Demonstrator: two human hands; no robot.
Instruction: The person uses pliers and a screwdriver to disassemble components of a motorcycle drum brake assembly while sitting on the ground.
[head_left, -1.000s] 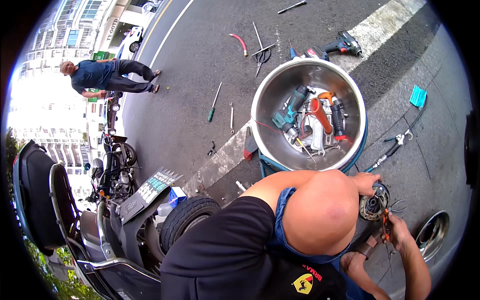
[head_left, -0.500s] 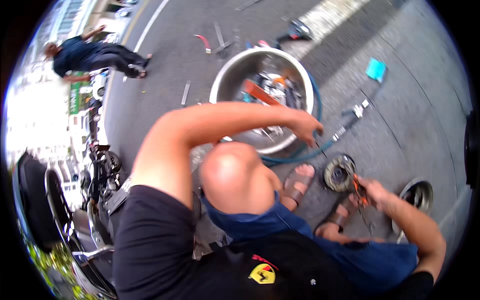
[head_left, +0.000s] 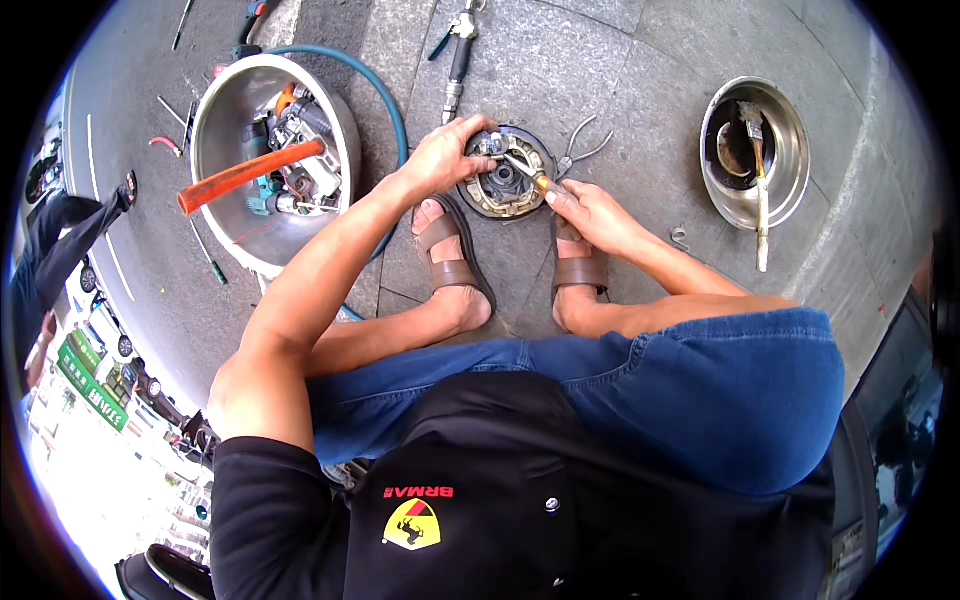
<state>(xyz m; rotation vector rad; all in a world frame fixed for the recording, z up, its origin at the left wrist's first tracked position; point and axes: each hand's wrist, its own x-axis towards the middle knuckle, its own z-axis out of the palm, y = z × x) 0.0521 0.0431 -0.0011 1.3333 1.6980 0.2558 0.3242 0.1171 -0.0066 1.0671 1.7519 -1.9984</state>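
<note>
A round metal hub part (head_left: 520,206), with a dark outer rim and a pale segmented ring, lies on the paving between my sandalled feet. My left hand (head_left: 446,156) is closed over its upper left edge, thumb toward the middle. In my right hand (head_left: 598,214) is a screwdriver (head_left: 546,185) with a yellow-orange handle. Its shaft slants up and left across the part, ending near my left fingers; exactly what the tip touches is too small to tell. Silver pliers (head_left: 570,160) lie with handles spread just beyond the part's right edge.
A large steel basin (head_left: 345,135) at the left holds power tools, metal pieces and an orange-red bar (head_left: 250,175). A teal hose (head_left: 393,100) curves round it. At right stands a smaller steel bowl (head_left: 790,150) with a brush (head_left: 757,150). An air tool (head_left: 461,60) lies ahead.
My left hand has moved from beside the basin onto the hub part. My right hand has come to the part with the screwdriver. The view has turned, and the basin now appears further left.
</note>
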